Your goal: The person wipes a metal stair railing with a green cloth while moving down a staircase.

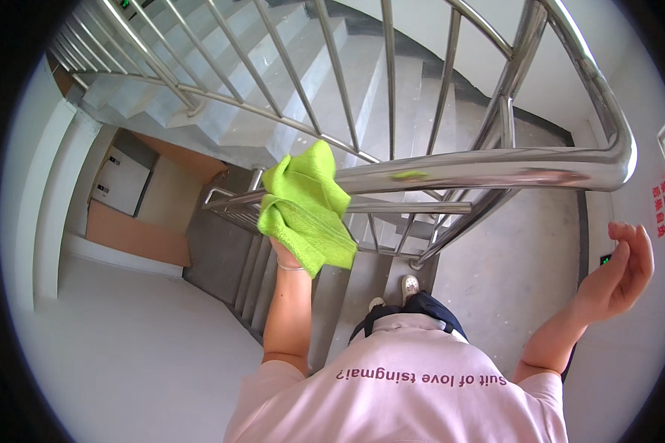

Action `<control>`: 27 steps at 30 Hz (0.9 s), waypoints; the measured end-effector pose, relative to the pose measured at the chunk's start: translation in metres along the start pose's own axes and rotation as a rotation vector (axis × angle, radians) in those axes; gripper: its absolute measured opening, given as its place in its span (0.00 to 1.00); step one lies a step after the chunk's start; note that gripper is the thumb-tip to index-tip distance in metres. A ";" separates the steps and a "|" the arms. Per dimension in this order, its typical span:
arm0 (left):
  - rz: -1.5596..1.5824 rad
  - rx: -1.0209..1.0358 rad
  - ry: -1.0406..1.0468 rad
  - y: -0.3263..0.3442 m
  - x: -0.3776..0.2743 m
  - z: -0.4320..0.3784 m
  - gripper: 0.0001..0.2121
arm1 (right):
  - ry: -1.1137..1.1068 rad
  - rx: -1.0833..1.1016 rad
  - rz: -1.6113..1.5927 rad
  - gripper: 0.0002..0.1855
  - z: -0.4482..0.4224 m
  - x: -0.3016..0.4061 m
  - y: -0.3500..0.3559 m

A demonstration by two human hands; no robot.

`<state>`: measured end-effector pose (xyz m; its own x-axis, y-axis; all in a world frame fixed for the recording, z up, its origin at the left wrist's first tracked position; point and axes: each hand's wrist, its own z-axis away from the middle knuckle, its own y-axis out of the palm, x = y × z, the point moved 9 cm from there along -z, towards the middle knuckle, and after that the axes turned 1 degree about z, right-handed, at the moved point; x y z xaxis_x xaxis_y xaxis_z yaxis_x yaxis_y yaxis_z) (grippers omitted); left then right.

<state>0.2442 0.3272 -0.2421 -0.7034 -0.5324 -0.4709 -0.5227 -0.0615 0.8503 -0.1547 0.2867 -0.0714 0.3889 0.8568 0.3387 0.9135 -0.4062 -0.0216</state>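
Note:
A bright green cloth is in my left hand, which it mostly covers; only a strip near the wrist shows, with a thin bangle. The cloth lies over the polished metal handrail, hiding a stretch of it. Its green colour reflects in the rail to the right. Away to the right, my right hand is raised off the rail near the wall. Its fingers are loosely curled, the thumb stands apart, and it holds nothing.
Metal balusters line the grey upper steps. A lower rail runs below the handrail. Steps descend to the left beneath my shoes. A grey landing spreads to the right, beside a white wall with red writing.

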 end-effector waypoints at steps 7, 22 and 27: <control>-0.117 0.002 -0.161 0.013 0.010 -0.054 0.23 | -0.009 -0.108 0.153 0.10 -0.015 -0.052 0.005; -0.664 0.097 0.310 0.149 0.066 -0.312 0.17 | -0.324 0.057 0.401 0.04 0.001 -0.084 0.042; -1.106 0.096 -0.052 -0.009 0.146 -0.301 0.19 | -0.393 -0.214 0.324 0.05 0.016 -0.091 0.030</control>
<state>0.2914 -0.0038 -0.2480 0.1559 -0.1885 -0.9696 -0.9080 -0.4138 -0.0655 -0.1607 0.2019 -0.1183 0.6984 0.7150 -0.0308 0.7114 -0.6889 0.1389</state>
